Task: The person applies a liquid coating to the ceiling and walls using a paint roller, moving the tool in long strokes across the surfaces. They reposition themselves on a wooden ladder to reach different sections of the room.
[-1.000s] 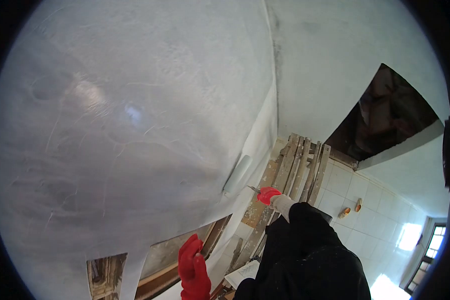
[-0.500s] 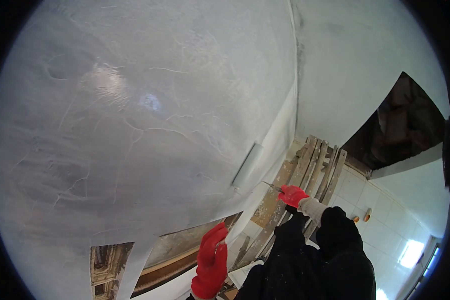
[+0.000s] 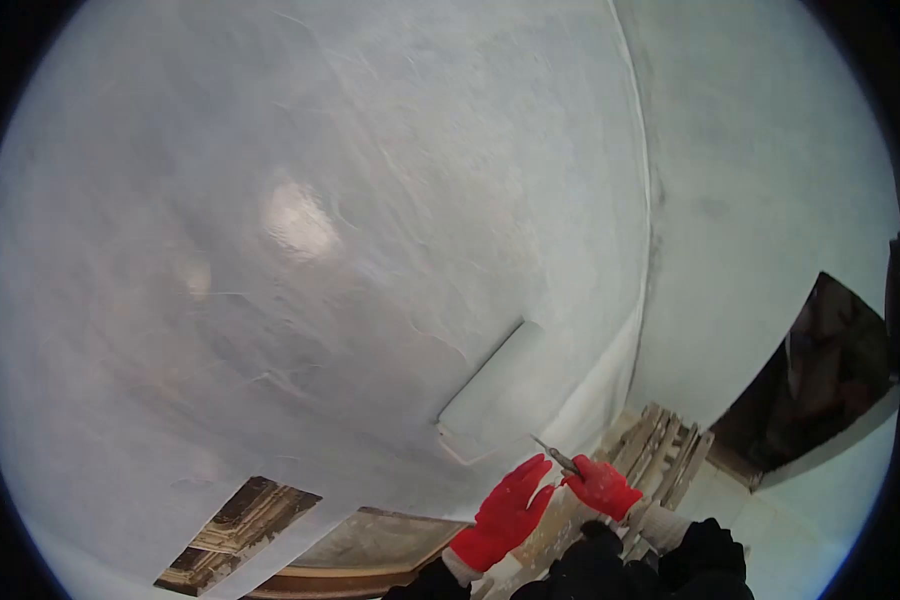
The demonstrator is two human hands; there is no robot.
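Note:
My right hand (image 3: 602,487), in a red glove, is closed around a slim grey knife-like tool (image 3: 558,456) with a thin pointed tip. The tip points up and left toward a glossy, wrinkled pale-grey surface (image 3: 300,330). Just left of it, my left hand (image 3: 505,515), also red-gloved, has its fingers stretched out and holds nothing that I can see. Its fingertips are close to the tool. Above both hands, a pale rectangular panel (image 3: 490,385) with a dark upper-left edge shows in the grey surface.
Wooden planks (image 3: 660,455) lie beyond my right hand. A dark opening (image 3: 810,385) is in the pale wall (image 3: 750,200) on the right. Lower left, a rectangular opening (image 3: 240,535) and a wood-framed recess (image 3: 370,550) show through the surface.
My left hand has moved up and right, beside the right hand. My right hand still holds the tool, now lower in view. The view has tilted, with the planks and dark opening lower.

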